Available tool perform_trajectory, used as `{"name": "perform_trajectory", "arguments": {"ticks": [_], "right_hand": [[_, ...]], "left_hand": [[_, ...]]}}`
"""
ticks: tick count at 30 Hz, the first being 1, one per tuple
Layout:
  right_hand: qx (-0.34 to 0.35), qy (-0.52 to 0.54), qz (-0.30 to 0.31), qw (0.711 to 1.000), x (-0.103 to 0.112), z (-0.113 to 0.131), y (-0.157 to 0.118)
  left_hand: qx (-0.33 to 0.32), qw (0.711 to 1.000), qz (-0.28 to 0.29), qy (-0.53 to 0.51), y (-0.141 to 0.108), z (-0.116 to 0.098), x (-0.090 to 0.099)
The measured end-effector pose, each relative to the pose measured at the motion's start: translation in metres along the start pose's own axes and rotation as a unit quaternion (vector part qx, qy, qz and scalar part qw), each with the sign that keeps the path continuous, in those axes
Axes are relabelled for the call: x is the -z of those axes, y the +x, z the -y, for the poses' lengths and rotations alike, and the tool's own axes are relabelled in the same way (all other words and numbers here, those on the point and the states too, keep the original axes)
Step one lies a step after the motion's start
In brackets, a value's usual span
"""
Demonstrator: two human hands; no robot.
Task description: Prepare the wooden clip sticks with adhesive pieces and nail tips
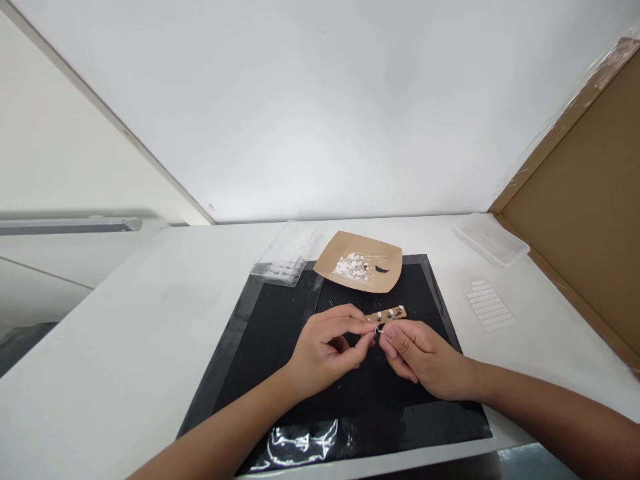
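Observation:
My left hand (333, 343) and my right hand (425, 353) meet over a black mat (265, 353). Between their fingertips is a tiny light-coloured piece (379, 331), too small to make out well; the fingers of both hands are pinched on it. Just behind the fingertips lies a narrow brown strip (395, 313) with several small white and dark parts on it, its left end partly hidden by my left hand. Farther back, a brown square tray (333, 250) holds a heap of small white bits (353, 267) and a dark sliver (381, 269).
A clear plastic case (283, 257) lies behind the mat at the left. At the right are a clear shallow container (493, 240) and a sheet of small white stickers (490, 305). Cardboard (585, 193) stands along the right side of the white table (135, 360).

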State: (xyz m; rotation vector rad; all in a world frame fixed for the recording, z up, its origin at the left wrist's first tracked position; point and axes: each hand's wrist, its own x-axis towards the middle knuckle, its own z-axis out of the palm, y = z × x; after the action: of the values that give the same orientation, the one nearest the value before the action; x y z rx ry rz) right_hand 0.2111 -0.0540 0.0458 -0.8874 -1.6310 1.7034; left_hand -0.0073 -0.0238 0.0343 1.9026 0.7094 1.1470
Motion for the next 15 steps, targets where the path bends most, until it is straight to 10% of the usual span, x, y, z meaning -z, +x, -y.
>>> {"name": "perform_trajectory", "arguments": {"ticks": [15], "right_hand": [[0.013, -0.114, -0.007, 0.993, -0.0034, 0.0075, 0.0003]], "left_hand": [[-0.041, 0.996, -0.017, 0.074, 0.005, -0.0037, -0.0035]]}}
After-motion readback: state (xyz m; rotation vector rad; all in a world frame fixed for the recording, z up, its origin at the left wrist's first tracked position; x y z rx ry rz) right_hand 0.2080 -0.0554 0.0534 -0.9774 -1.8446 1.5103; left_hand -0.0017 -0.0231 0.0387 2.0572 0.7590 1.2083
